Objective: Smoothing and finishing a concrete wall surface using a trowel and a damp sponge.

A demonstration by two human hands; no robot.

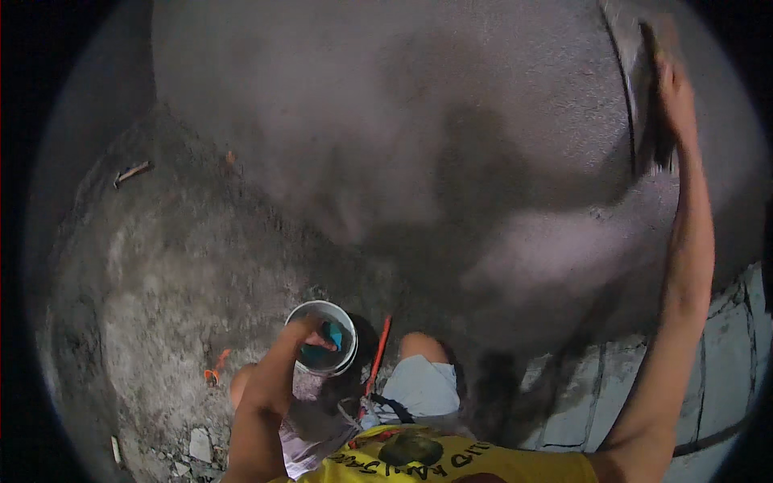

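My right arm reaches far up to the right, and my right hand point(675, 92) is closed round the back of a plastering float point(644, 105). Its long, flat face lies against the grey plastered wall point(515, 72); motion blurs part of it. Down near my knees stands a white bucket point(355, 342) with grey contents. Inside its rim, my left hand point(312, 334) is closed on a teal object point(332, 333), perhaps a sponge; the rest of it is hidden by the hand.
A red-orange bar point(378, 354) stands just right of the bucket. On the rough grey floor lie an orange object point(212, 375), a hammer point(133, 173) farther off, and broken rubble point(201, 444). Bare grey blocks point(628, 378) show at lower right.
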